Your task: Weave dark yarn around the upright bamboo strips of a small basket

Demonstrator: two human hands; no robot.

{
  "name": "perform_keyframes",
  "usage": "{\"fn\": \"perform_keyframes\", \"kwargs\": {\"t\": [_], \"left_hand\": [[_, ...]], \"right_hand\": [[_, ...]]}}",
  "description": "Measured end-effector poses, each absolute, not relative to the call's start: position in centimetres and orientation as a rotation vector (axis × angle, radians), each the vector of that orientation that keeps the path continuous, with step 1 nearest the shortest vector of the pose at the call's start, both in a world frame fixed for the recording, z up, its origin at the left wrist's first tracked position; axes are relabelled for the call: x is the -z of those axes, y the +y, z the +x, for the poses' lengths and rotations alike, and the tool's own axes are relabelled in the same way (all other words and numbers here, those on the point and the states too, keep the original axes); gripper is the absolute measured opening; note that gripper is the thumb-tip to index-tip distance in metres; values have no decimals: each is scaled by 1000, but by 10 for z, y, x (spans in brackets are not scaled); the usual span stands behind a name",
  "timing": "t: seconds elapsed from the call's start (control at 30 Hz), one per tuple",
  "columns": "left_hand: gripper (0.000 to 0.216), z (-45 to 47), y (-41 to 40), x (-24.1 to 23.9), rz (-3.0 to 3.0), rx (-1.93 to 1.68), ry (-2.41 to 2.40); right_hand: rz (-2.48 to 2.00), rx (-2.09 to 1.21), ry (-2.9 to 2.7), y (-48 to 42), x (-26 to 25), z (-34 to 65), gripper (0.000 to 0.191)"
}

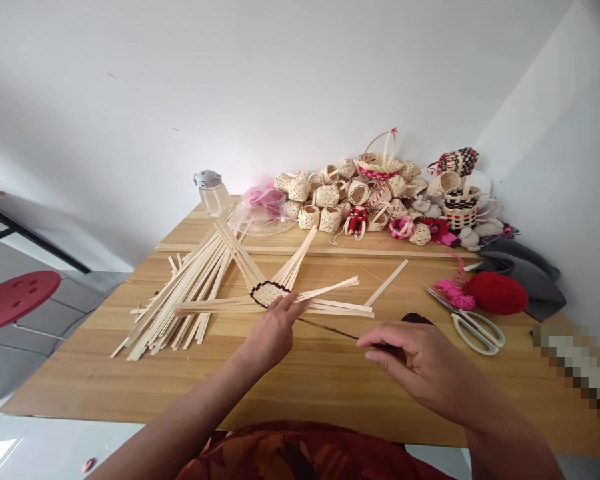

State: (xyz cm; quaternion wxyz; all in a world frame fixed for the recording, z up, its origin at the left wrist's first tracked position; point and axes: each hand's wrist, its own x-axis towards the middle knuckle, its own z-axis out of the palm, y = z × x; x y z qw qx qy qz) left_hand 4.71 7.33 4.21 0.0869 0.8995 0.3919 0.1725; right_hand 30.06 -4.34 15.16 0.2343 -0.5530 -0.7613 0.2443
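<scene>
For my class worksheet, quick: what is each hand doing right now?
Left hand: fingers pressing on the woven base, not gripping.
Right hand: pinched shut on a dark strand.

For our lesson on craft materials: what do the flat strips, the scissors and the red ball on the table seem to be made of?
Flat strips: probably split bamboo or cane; pale, matte, thin and stiff.
Scissors: metal blades that shine, handles likely cream plastic.
Red ball: apparently wool yarn; fuzzy, wound surface.

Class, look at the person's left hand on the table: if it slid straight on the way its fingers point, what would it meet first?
The left hand points up-right; it already touches the woven base, so that and its splayed bamboo strips come first.
</scene>
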Motion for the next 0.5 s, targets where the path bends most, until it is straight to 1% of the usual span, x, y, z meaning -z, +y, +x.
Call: {"fn": "perform_keyframes", "kwargs": {"t": [0.13, 0.3, 0.4, 0.5], "left_hand": [[73, 43, 71, -31, 2693, -525, 1077], [54, 37, 67, -25, 2635, -674, 951], [47, 32, 64, -23, 2521, -821, 886], [45, 25, 61, -21, 2377, -943, 832]], "right_hand": [[-1559, -577, -1945, -35, -148, 302, 14], [-1649, -578, -1793, -14, -126, 312, 15], [-1722, -659, -1724, -2, -107, 316, 22], [-1837, -712, -1650, 6, -90, 316, 31]]}}
